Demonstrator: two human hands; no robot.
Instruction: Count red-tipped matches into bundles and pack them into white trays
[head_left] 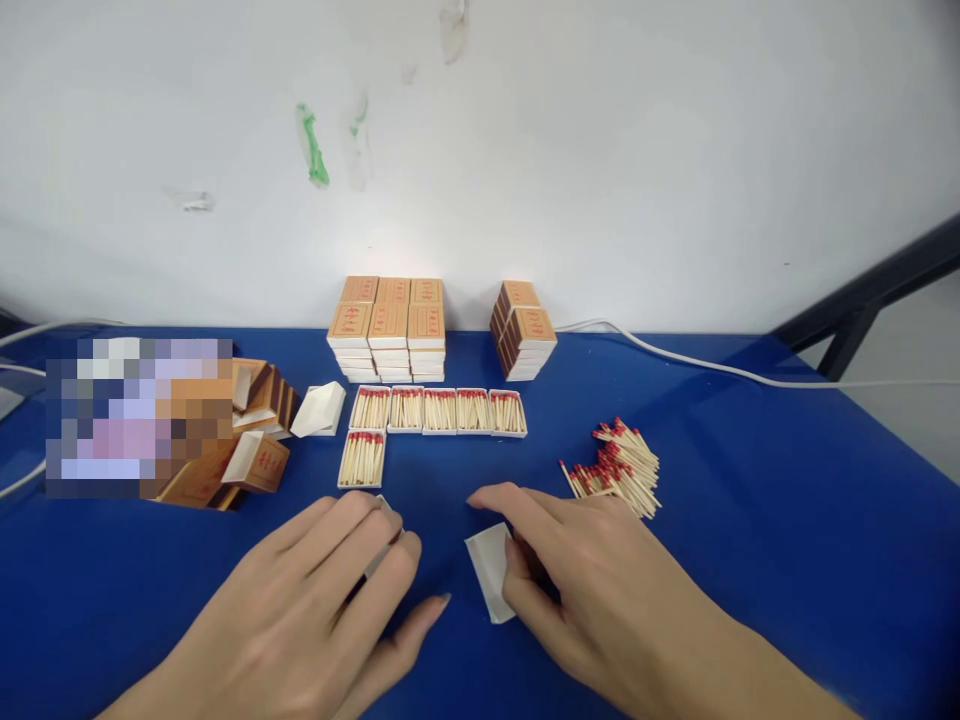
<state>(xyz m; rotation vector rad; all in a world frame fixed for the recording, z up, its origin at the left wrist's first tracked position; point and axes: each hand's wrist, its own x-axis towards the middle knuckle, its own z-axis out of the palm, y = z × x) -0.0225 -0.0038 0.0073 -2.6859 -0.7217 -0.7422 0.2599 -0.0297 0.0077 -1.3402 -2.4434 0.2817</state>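
My left hand (330, 580) rests palm down over a white piece (381, 553), mostly hidden beneath its curved fingers; its thumb sticks out to the right. A white matchbox tray (489, 572) is tilted at my right hand (581, 560), with the thumb against its right side and the index finger reaching out above it. Beyond the hands, five match-filled trays stand in a row, such as the middle tray (439, 411). Another filled tray (362, 460) sits in front of the row's left end. A loose pile of red-tipped matches (619, 465) lies beyond my right hand.
Stacked matchboxes (388, 325) stand against the wall, with a smaller stack (523, 330) to their right. Loose matchboxes (259, 462) and a white empty tray (320, 408) are at left, beside a pixelated area. A white cable (675, 362) crosses the blue table (750, 520).
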